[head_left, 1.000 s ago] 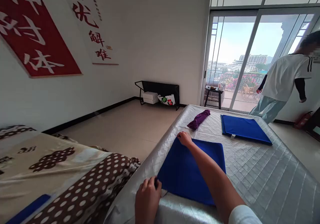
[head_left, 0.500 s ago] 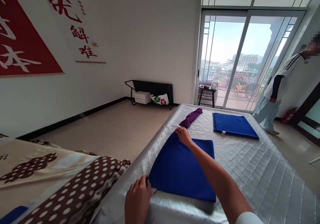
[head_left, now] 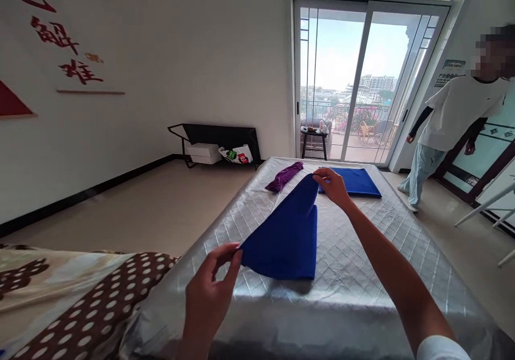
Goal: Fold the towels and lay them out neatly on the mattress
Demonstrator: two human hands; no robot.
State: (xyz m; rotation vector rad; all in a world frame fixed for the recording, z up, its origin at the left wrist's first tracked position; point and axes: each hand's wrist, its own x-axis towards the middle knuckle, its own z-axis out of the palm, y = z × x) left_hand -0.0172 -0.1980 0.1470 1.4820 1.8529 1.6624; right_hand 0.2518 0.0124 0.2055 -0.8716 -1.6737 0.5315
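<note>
A blue cloth (head_left: 281,236) is partly lifted off the silver quilted mattress (head_left: 354,247), its right part resting there. My left hand (head_left: 213,285) pinches its near left corner between thumb and fingers. Its far corner is pinched in my right hand (head_left: 332,185), raised above the mattress, and the edge between both hands is stretched in a slanting line. Behind my right hand lies a second blue cloth (head_left: 356,182), folded flat. A rolled purple cloth (head_left: 285,177) lies to the left of it.
A person (head_left: 458,108) in a white shirt stands beyond the mattress at right, near white metal legs (head_left: 486,205). A polka-dot blanket (head_left: 96,306) lies at lower left. A black rack (head_left: 221,134) with a white box (head_left: 204,153) stands by the wall.
Both hands have risen with the blue cloth's left edge, my right hand moving farther right. The view has shifted right. The person has turned and now shows more of their front.
</note>
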